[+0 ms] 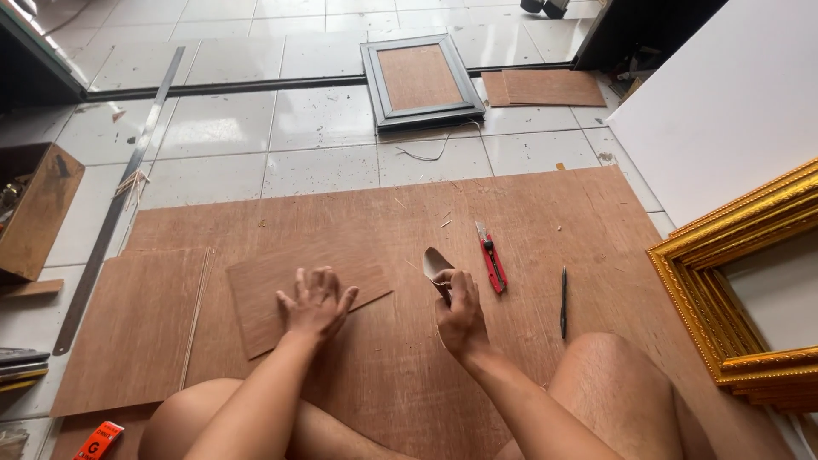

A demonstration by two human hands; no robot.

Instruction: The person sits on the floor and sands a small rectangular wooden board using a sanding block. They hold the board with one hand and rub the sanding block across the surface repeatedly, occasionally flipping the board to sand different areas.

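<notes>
- Partly, the scraper [438, 266] is hidden: its handle sits inside the closed right hand [460, 313], and only the pale, rounded blade shows above the knuckles, just below the frame's centre.
- The scraper's long axis runs from lower right to upper left, the blade pointing up and left, away from the person.
- Whether the blade tip touches the large plywood sheet [545, 255] cannot be told.
- The left hand [315, 305] lies flat with fingers spread wide on a small plywood piece [264, 290], left of centre; it grips nothing.
- That small piece lies tilted on the large sheet, its long axis running left to right and rising slightly toward the right; the hand covers part of its lower edge.
- A red utility knife [492, 260] lies just right of the scraper, its blade end pointing up the frame; a dark pen [563, 302] lies further right, nearly vertical.
- At the right edge a gold picture frame [724, 298] is cut off.
- At the top centre, a grey frame [422, 81] lies on the tiled floor.
- A long metal ruler [119, 200] slants along the left side, and a wooden box [38, 209] is cut off at the left edge.
</notes>
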